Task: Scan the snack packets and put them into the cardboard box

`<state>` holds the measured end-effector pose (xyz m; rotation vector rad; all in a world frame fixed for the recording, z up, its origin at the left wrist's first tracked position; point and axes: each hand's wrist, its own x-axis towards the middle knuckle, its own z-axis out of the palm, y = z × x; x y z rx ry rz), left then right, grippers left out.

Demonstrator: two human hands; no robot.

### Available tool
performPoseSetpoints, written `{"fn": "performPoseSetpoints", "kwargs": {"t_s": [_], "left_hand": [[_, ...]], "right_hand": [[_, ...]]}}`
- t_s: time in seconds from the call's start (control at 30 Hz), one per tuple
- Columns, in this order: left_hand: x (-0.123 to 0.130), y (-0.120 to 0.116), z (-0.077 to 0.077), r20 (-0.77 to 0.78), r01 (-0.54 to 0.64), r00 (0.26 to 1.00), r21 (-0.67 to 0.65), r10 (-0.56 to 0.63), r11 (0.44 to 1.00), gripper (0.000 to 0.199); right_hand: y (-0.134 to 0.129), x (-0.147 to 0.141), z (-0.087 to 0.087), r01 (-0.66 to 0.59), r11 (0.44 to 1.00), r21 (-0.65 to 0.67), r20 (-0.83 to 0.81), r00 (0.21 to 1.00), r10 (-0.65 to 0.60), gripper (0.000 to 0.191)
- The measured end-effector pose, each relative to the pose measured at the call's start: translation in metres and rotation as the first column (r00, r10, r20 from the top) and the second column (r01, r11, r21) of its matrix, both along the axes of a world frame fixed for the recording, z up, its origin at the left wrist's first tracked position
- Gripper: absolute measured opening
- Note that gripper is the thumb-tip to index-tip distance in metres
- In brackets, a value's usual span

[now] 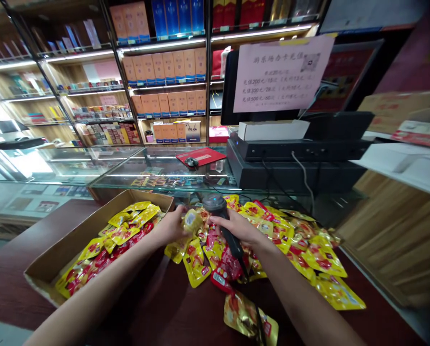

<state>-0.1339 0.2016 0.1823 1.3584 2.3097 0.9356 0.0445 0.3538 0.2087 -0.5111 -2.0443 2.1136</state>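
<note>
My left hand [172, 224] is closed on a yellow snack packet [192, 221], its pale label side turned toward the scanner. In my right hand [239, 226] is a black handheld barcode scanner [230, 240], fingers wrapped round its grip and its head close to the packet. Below and around both hands lies a loose heap of yellow and red snack packets [196, 263] on the dark red counter [171, 302]. More such packets fill an open cardboard box [52, 259] at the left. A gold packet [251, 319] lies nearest me, with the scanner's cord across it.
Behind the heap stands a glass display case [157, 180] with a computer mouse [191, 162] on a red mat [205, 156]. A monitor with a pink paper sign [279, 77] rises above black till equipment [297, 166]. Boxed goods line the back shelves.
</note>
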Motion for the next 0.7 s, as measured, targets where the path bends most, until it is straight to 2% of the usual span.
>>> {"fn": "performPoseSetpoints", "kwargs": {"t_s": [0.07,0.17,0.23,0.3,0.43,0.6,0.7], "left_hand": [[-0.009,0.018,-0.003,0.257,-0.067,0.966,0.096,0.04,0.993,0.048],[-0.017,0.043,-0.016,0.625,-0.197,0.78,0.199,0.03,0.96,0.049],[-0.017,0.05,-0.025,0.735,-0.233,0.678,0.236,-0.017,0.944,0.051],[-0.014,0.051,-0.03,0.767,-0.188,0.637,0.253,-0.079,0.949,0.05],[-0.007,0.045,-0.027,0.754,-0.096,0.631,0.309,-0.182,0.946,0.048],[-0.007,0.044,-0.025,0.778,-0.207,0.617,0.304,-0.117,0.93,0.048],[-0.008,0.045,-0.027,0.779,-0.23,0.617,0.315,-0.112,0.921,0.049]], "right_hand": [[0.004,0.002,0.002,0.036,0.999,0.002,0.006,0.999,-0.036,0.027],[0.005,0.002,0.003,0.056,0.998,-0.019,-0.005,0.998,-0.056,0.028],[0.001,-0.001,-0.001,0.059,0.998,-0.032,-0.021,0.998,-0.06,0.028],[-0.005,-0.005,-0.008,0.05,0.998,-0.047,-0.026,0.998,-0.052,0.03],[-0.02,-0.012,-0.019,0.026,0.998,-0.058,-0.015,1.0,-0.027,0.034],[-0.036,-0.011,-0.016,-0.01,0.999,-0.045,-0.025,1.0,0.009,0.036],[-0.042,-0.008,-0.013,-0.037,0.998,-0.052,-0.026,0.999,0.036,0.035]]}}
